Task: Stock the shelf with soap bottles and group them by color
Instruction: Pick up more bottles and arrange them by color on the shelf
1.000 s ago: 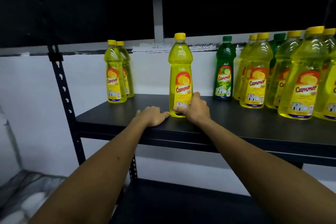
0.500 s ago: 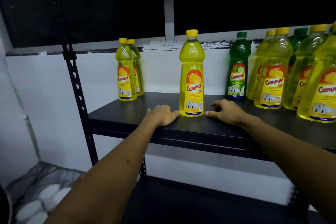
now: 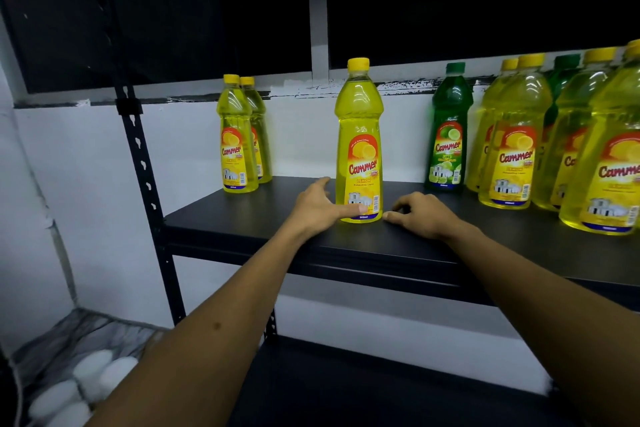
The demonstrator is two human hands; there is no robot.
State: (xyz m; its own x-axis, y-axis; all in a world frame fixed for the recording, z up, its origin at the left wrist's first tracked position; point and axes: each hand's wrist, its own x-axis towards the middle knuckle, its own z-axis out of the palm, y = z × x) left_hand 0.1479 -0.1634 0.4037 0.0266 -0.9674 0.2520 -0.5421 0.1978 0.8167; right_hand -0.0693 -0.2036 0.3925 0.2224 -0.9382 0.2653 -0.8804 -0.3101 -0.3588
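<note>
A tall yellow plastic soap bottle with a yellow cap and a red-and-yellow lemon label (image 3: 359, 146) is standing upright alone near the front of the black metal shelf (image 3: 277, 218), between a pair of matching yellow bottles (image 3: 242, 135) at the back left and a mixed cluster of yellow bottles (image 3: 512, 135) and a dark green lime bottle (image 3: 448, 128) on the right. The left hand (image 3: 320, 206) is reaching around the bottle's base, thumb lying across the lower label and fingers spreading behind it, so it is cupping the bottle rather than gripping it firmly. The right hand (image 3: 420, 215) is resting just beside the base with loosely curled fingers, holding nothing. Filled nearly to the neck, the bottle is probably fairly heavy and inclined to tip if pushed high up; its smooth, stiff plastic could be slick. Taking it low around the labelled waist, where the body narrows, looks safest for sliding it toward the yellow pair.
</note>
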